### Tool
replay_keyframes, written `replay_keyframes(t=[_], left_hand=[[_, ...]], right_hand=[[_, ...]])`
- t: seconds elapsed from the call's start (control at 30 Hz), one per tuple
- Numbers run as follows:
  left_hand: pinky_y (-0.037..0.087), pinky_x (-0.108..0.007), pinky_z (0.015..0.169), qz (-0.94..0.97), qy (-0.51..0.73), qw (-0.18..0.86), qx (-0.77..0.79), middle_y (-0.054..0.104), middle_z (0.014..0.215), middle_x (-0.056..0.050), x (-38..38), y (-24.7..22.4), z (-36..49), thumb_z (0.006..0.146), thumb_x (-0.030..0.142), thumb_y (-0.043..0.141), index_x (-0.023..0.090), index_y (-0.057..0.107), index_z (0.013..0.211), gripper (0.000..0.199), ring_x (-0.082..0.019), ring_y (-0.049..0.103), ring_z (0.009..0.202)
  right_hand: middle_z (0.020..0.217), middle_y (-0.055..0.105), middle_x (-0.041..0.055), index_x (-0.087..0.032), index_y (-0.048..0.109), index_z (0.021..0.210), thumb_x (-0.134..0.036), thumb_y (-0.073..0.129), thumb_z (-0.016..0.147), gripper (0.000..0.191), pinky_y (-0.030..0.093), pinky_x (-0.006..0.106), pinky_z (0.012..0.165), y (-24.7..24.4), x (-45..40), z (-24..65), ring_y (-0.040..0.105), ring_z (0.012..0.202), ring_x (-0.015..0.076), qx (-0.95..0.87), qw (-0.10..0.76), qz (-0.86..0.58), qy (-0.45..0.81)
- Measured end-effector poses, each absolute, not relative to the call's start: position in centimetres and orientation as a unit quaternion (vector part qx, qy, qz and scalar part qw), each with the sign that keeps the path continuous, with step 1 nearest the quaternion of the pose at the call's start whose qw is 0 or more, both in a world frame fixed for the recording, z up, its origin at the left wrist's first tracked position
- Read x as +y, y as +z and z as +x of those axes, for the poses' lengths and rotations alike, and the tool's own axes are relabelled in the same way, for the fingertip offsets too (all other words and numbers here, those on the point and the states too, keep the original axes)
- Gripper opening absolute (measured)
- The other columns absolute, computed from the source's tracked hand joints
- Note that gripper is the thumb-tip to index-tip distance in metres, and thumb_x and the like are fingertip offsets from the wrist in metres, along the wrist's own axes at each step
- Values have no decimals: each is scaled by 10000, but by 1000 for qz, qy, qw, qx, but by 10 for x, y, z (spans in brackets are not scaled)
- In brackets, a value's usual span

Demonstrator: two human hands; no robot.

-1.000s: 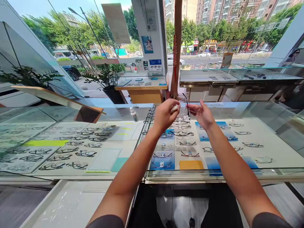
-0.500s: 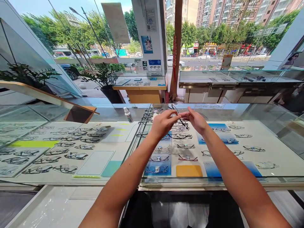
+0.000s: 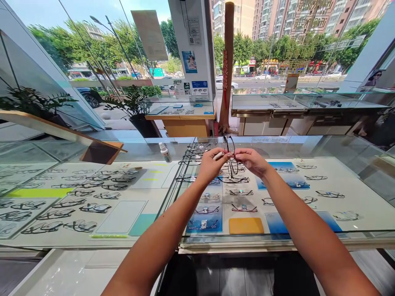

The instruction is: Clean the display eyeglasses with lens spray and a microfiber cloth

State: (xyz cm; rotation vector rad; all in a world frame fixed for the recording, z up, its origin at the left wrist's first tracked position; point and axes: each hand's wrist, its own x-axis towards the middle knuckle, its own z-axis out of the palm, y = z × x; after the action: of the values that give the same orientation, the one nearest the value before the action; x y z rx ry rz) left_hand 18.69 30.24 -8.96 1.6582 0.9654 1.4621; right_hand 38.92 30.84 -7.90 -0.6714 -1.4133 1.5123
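A pair of dark-framed eyeglasses (image 3: 232,142) is held up, turned on end, over the glass display counter. My left hand (image 3: 211,166) pinches it near the middle, and a small white object (image 3: 218,156), whose kind I cannot make out, sticks out of the same fingers. From the other side, the thumb and fingers of my right hand (image 3: 252,161) close on the frame. Both hands' fingertips nearly meet. Below them, rows of eyeglasses (image 3: 241,192) lie inside the counter, partly hidden by my hands and forearms.
A small white spray bottle (image 3: 165,152) stands on the counter glass to the left. Further left, a wood-edged mirror or stand (image 3: 101,153) leans over the glass. Inside the case lies a yellow case or cloth (image 3: 246,225). Beyond stand a wooden trunk (image 3: 227,74) and further display cases (image 3: 268,102).
The eyeglasses have turned more upright between my hands. My right fingers, stretched out before, have now closed on the frame. The white object now shows in my left fingers.
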Motion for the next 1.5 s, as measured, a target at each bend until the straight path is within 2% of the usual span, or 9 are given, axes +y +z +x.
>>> replay_keyframes(t=[0.23, 0.47, 0.67, 0.77, 0.9, 1.13, 1.23, 1.37, 1.5], left_hand=[[503, -283, 701, 634, 546, 411, 362, 753, 796, -30, 304, -87, 186, 741, 551, 924, 172, 781, 862, 423, -155, 630, 716], [520, -303, 737, 687, 540, 322, 364, 792, 887, -52, 311, -90, 179, 862, 523, 817, 189, 823, 950, 346, -185, 679, 785], [522, -330, 819, 734, 549, 95, 389, 782, 963, -65, 309, -82, 166, 1011, 343, 656, 214, 810, 1003, 202, -208, 702, 886], [505, -338, 806, 728, 529, -43, 434, 773, 1021, -75, 310, -80, 158, 1001, 214, 616, 227, 804, 1036, 191, -230, 704, 936], [511, -346, 806, 715, 511, -124, 462, 773, 1059, -80, 313, -82, 152, 983, 178, 631, 244, 800, 1046, 193, -253, 711, 991], [550, -378, 885, 680, 559, -164, 446, 707, 1164, -137, 308, -78, 158, 1028, 297, 656, 215, 736, 1190, 198, -271, 698, 1065], [558, -390, 901, 670, 580, -171, 431, 678, 1179, -149, 303, -77, 162, 1001, 251, 664, 200, 691, 1235, 241, -282, 684, 1088], [546, -314, 792, 781, 487, -99, 379, 697, 1113, -76, 298, -83, 169, 943, 143, 644, 250, 699, 1259, 338, -214, 705, 941], [522, -278, 735, 855, 385, -68, 340, 721, 1122, -46, 297, -92, 175, 884, 96, 646, 297, 728, 1304, 473, -188, 710, 903]], right_hand=[[879, 743, 34, -221, 809, 786, -474, 967, 671, 320, 489, 338, 874, -92, 316, 386, 615, 885, 182, -515, 461, -266, 672], [892, 767, 42, -213, 793, 789, -393, 951, 677, 265, 528, 342, 880, -96, 319, 392, 653, 874, 179, -492, 449, -261, 698], [869, 763, 42, -214, 777, 732, -400, 920, 678, 241, 523, 333, 860, -95, 323, 399, 650, 895, 188, -519, 445, -269, 679], [844, 754, 45, -203, 755, 699, -387, 897, 685, 232, 510, 336, 847, -95, 325, 402, 649, 871, 184, -543, 430, -284, 663], [823, 758, 46, -204, 711, 646, -371, 895, 676, 250, 515, 345, 843, -95, 326, 401, 659, 855, 191, -551, 414, -289, 664], [916, 802, 47, -214, 720, 733, -410, 937, 705, 293, 531, 368, 974, -93, 323, 400, 724, 1019, 215, -516, 426, -278, 689], [1000, 831, 56, -224, 721, 779, -411, 928, 738, 282, 543, 401, 1029, -92, 323, 403, 730, 1062, 223, -505, 439, -267, 694], [1049, 829, 55, -235, 714, 788, -420, 903, 784, 264, 563, 422, 1072, -89, 324, 405, 740, 1055, 222, -482, 467, -232, 704], [1037, 830, 39, -225, 762, 805, -369, 891, 811, 193, 576, 344, 1070, -88, 323, 406, 741, 995, 170, -448, 490, -204, 720]])
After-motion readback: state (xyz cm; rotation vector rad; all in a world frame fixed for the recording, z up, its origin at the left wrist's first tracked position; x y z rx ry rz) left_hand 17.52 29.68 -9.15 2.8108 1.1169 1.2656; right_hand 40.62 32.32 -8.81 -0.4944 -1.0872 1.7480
